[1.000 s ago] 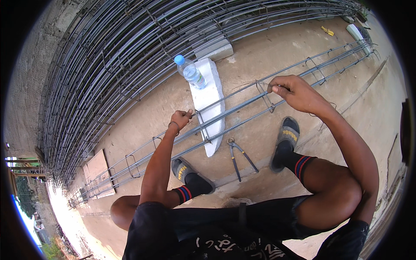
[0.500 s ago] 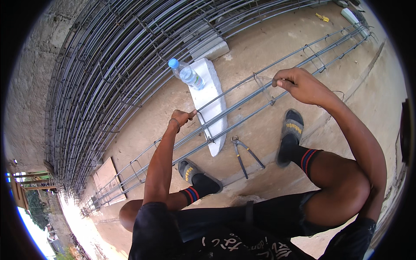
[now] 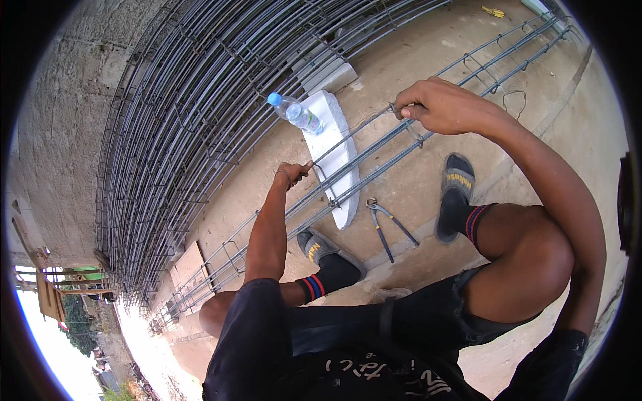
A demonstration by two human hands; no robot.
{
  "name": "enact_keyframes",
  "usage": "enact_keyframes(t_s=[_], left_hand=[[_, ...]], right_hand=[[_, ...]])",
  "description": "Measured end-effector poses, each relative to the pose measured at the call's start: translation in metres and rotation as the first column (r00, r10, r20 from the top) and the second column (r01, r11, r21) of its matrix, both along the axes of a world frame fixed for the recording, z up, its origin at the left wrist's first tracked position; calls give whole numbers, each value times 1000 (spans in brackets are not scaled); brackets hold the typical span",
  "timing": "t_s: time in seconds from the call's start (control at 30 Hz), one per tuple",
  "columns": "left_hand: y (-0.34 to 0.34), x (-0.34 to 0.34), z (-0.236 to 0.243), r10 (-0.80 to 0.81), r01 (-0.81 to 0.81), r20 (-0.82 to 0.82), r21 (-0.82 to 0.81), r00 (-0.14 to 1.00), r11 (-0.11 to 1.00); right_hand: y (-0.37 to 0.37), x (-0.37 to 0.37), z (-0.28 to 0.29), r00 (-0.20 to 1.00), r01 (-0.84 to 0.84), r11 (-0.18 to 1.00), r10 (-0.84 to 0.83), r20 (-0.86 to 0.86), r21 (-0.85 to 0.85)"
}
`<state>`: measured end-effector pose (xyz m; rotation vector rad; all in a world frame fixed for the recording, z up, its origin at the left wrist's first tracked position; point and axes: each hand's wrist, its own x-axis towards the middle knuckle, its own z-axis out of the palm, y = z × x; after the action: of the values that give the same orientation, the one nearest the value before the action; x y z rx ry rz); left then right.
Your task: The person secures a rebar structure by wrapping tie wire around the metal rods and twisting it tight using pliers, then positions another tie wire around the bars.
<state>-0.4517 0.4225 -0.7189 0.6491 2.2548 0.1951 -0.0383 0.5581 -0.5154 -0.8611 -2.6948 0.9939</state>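
Observation:
A long, narrow rebar cage [image 3: 384,139] of ribbed steel bars and square stirrups runs diagonally in front of me. My left hand [image 3: 293,174] is closed at its far bar, beside a stirrup [image 3: 322,178]. Farther right, my right hand [image 3: 435,107] pinches thin tie wire against the same bar, near another stirrup; its fingertips partly hide the wire. Beneath the cage lies a white slab [image 3: 344,184], with a clear water bottle [image 3: 297,115] with a blue cap lying at its far end. Pincers [image 3: 388,227] with dark, yellow-marked handles lie spread between my feet.
A big stack of rebar cages [image 3: 200,93] stands along the rough wall [image 3: 80,87] at the left. Grey blocks [image 3: 331,77] sit by the stack. A yellow scrap [image 3: 493,12] lies on the ground at the far right, and a flat board [image 3: 192,267] lies at the left.
My right hand has moved left, in toward the far bar, drawing the wire close to it. My left hand stays by its stirrup. The whole view has shifted slightly.

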Motion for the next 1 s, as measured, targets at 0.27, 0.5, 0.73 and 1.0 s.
enact_keyframes(t_s=[0.27,0.5,0.73,1.0], left_hand=[[-5,-12,-6,7,-7,-10,-16,1000,1000],[-5,-6,0,37,-36,-23,29,999,999],[-6,-5,-4,27,-25,-54,27,998,999],[-8,-9,-8,19,-17,-54,34,998,999]], right_hand=[[-8,6,3,997,-37,999,38,69,-18],[-14,-12,14,989,-66,998,68,132,-22],[-11,-10,9,988,-82,996,87,128,-47],[-10,-20,-1,976,-140,990,141,164,-19]])
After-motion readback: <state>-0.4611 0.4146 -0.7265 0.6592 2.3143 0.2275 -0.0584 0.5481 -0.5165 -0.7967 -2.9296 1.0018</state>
